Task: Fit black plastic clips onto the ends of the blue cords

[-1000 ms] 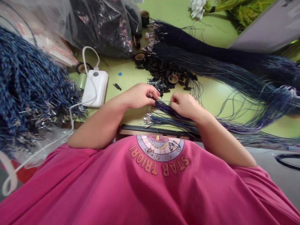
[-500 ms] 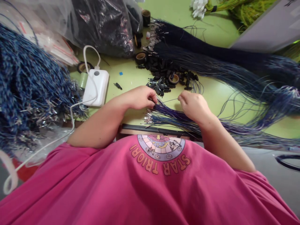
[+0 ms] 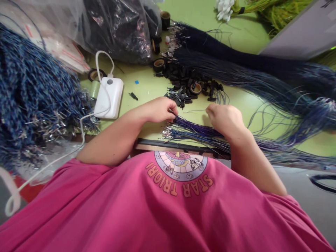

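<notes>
My left hand [image 3: 168,109] is closed in a pinch at the left end of a bundle of purple-blue wires [image 3: 191,125]. A small dark piece, apparently a black connector [image 3: 171,112], shows between its fingers. To the right, my right hand [image 3: 224,117] pinches a thin wire [image 3: 195,111], whose free end points left toward my left hand, apart from it. Below the hands lies another wire bundle [image 3: 181,134] with bare metal terminals [image 3: 166,131] at its left end. Just beyond the hands is a pile of black connectors [image 3: 181,94].
A white power bank [image 3: 109,98] with a cable stands on the green table [image 3: 147,75] at left, near twisted blue wires [image 3: 34,94]. Black tape rolls [image 3: 159,64] and a plastic bag [image 3: 115,31] lie behind. Long dark wires [image 3: 236,59] stretch across the right.
My right hand has moved to the right with the thin wire, and the wire's end is now away from my left hand. My left hand has barely shifted.
</notes>
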The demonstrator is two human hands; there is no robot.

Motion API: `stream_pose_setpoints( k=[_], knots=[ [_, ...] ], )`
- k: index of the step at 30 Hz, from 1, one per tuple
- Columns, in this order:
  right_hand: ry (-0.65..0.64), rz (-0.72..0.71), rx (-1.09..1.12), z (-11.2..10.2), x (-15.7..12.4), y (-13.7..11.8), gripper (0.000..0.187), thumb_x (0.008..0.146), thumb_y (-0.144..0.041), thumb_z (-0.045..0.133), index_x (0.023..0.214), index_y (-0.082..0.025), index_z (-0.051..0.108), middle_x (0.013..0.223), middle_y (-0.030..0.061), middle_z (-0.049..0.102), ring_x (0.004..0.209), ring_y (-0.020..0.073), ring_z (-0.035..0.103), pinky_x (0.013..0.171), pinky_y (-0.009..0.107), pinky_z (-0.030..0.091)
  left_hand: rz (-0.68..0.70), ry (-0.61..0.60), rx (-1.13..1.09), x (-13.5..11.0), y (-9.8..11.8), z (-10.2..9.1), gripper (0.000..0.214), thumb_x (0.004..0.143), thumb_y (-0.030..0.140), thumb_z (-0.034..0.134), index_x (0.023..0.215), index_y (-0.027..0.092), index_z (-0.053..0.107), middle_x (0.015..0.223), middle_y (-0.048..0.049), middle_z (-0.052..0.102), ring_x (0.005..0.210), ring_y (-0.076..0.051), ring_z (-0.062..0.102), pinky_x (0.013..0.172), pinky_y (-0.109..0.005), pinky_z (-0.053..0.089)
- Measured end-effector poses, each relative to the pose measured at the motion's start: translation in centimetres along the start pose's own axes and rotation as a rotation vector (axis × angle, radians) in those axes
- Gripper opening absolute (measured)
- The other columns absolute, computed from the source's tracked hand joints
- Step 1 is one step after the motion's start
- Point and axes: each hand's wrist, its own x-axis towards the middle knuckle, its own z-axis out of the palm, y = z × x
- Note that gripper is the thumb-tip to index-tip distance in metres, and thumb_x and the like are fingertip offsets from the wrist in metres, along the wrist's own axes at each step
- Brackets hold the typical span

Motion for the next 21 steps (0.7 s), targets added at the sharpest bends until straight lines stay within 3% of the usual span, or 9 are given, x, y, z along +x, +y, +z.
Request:
stream_pose_setpoints(
  k=[3,6,9,11,13,17,21],
  knots=[
    [0.119,-0.055,0.319,-1.1,-1.1,-0.5,0.028,0.090,-0.029,0.049,0.093,-0.018,0.074,0.084,0.0091,0.073,0.074,0.0204,0.063,0.068,0.032,0.043,0.027,0.083,-0.139,-0.1,0.4,0.1,0.016,0.066,0.014,0.072,0.081,0.018,0.073,0.087,-0.0041,0.074,0.074,-0.015,0.067,0.074,-0.030,0.053],
    [0.005,-0.223,0.579,-2.0,-2.4,-2.7,0.027,0.085,-0.027,0.054,0.103,-0.018,0.073,0.078,0.0042,0.072,0.069,0.0160,0.061,0.069,0.029,0.044,0.038,0.067,-0.267,-0.4,1.1,0.1,0.017,0.066,0.014,0.074,0.082,0.017,0.072,0.084,-0.0043,0.073,0.073,-0.014,0.067,0.073,-0.029,0.054],
    [-0.094,-0.437,0.604,-2.3,-3.0,-4.9,0.030,0.081,-0.024,0.058,0.107,-0.021,0.074,0.081,0.0016,0.072,0.072,0.0147,0.062,0.074,0.028,0.044,0.045,0.027,-0.356,-0.7,1.8,-0.1,0.016,0.066,0.013,0.076,0.081,0.016,0.071,0.080,-0.0034,0.072,0.070,-0.013,0.067,0.072,-0.030,0.055],
    [-0.083,-0.493,0.614,-2.1,-2.9,-5.6,0.026,0.083,-0.025,0.057,0.100,-0.022,0.076,0.086,0.0019,0.073,0.078,0.0153,0.063,0.077,0.028,0.044,0.034,0.012,-0.438,-0.8,1.9,-0.1,0.017,0.066,0.012,0.077,0.081,0.015,0.070,0.078,-0.0029,0.071,0.068,-0.012,0.067,0.072,-0.030,0.056],
    [0.014,-0.403,0.655,-1.6,-2.6,-5.5,0.024,0.085,-0.027,0.055,0.092,-0.021,0.077,0.086,0.0027,0.073,0.079,0.0155,0.063,0.075,0.028,0.044,0.013,-0.018,-0.539,-0.9,2.0,0.0,0.018,0.066,0.011,0.077,0.081,0.015,0.069,0.075,-0.0029,0.071,0.066,-0.012,0.068,0.070,-0.029,0.056],
    [0.214,-0.136,0.673,-0.2,-2.1,-4.1,0.021,0.083,-0.029,0.059,0.083,-0.018,0.076,0.065,0.0003,0.066,0.060,0.0125,0.054,0.062,0.027,0.040,-0.041,-0.051,-0.739,-0.9,2.0,0.3,0.020,0.066,0.010,0.078,0.082,0.013,0.066,0.070,-0.0025,0.071,0.063,-0.012,0.069,0.067,-0.027,0.056],
    [0.277,-0.157,0.668,1.4,-2.2,-3.5,0.022,0.085,-0.030,0.059,0.088,-0.019,0.078,0.071,0.0008,0.070,0.060,0.0122,0.056,0.063,0.027,0.041,-0.075,-0.022,-0.834,-0.8,2.1,0.4,0.021,0.067,0.006,0.077,0.082,0.011,0.064,0.067,-0.0008,0.070,0.063,-0.011,0.070,0.065,-0.023,0.055]
  ],
)
